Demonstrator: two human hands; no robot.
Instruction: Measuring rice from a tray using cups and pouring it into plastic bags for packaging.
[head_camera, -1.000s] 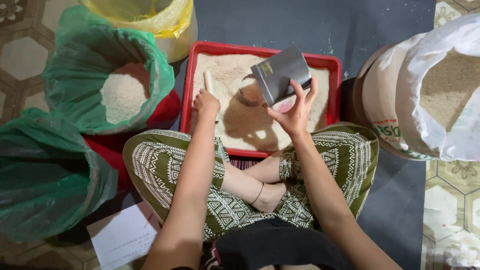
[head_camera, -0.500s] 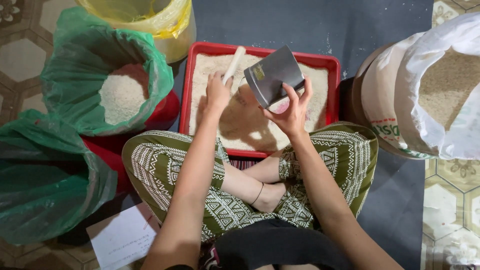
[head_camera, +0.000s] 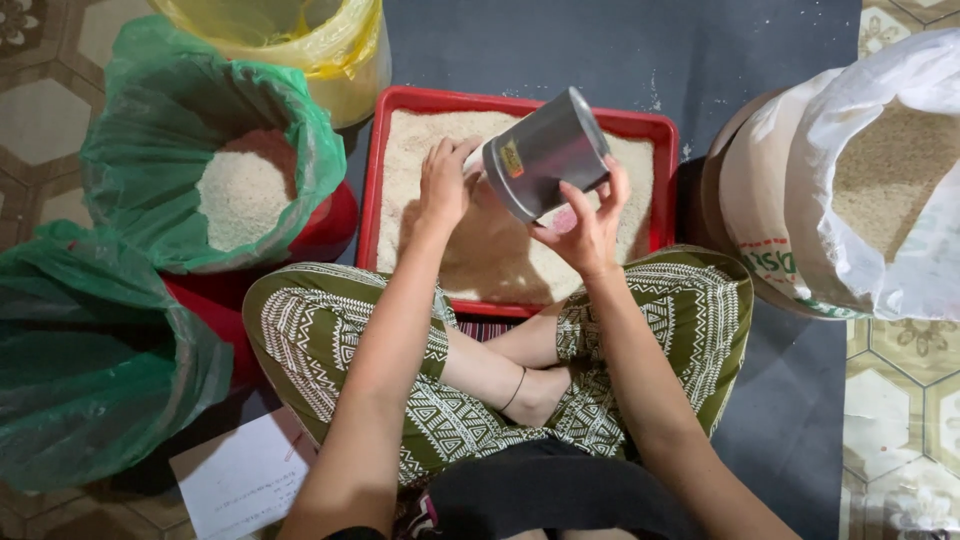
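The person sits cross-legged on the floor before a red tray (head_camera: 372, 190) spread with rice. The right hand (head_camera: 585, 225) grips a grey metal can (head_camera: 545, 152) from below, holding it tilted above the tray. The left hand (head_camera: 443, 180) closes its fingers at the can's mouth, seemingly around a pale stick-like thing. A green-lined basin (head_camera: 205, 95) at left already holds rice; the white sack (head_camera: 880, 170) at right stays well filled.

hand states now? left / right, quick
Left hand: closed, at the rim of the metal can; what it grips is hidden.
Right hand: closed around the metal can, held tilted over the red tray.
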